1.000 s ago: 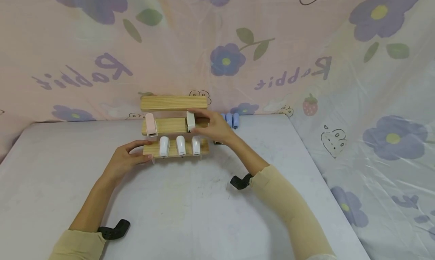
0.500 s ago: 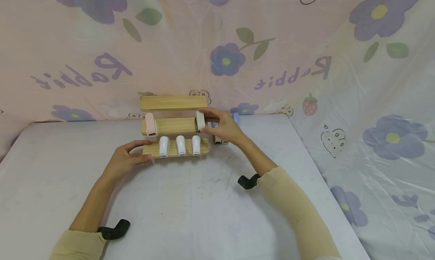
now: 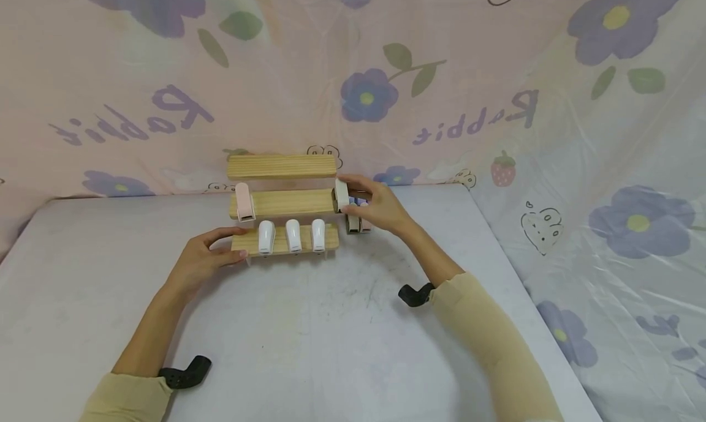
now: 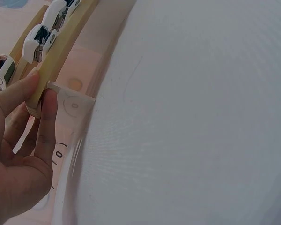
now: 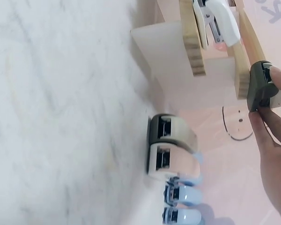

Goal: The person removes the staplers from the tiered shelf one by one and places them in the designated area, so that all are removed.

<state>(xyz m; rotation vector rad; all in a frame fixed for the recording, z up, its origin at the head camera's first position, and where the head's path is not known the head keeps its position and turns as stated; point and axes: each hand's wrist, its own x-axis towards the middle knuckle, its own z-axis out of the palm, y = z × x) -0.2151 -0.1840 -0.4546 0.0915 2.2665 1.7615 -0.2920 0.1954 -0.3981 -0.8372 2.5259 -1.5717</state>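
Observation:
A three-tier wooden shelf stands at the back of the table. My left hand grips the left end of its lowest board, thumb on top and fingers below in the left wrist view. My right hand pinches an off-white stapler with a dark grey-green base, at the right end of the middle board. It overlaps the board end in view; whether they touch I cannot tell. A pink stapler sits at that board's left end. Several white staplers line the lowest board.
On the table right of the shelf stand a grey-and-cream stapler, a pink-and-white stapler and small blue staplers. A floral curtain hangs behind the table. The white tabletop stretches in front of the shelf.
My right hand has moved right with the off-white stapler, from over the middle board to its right end. My left hand has stayed on the lowest board.

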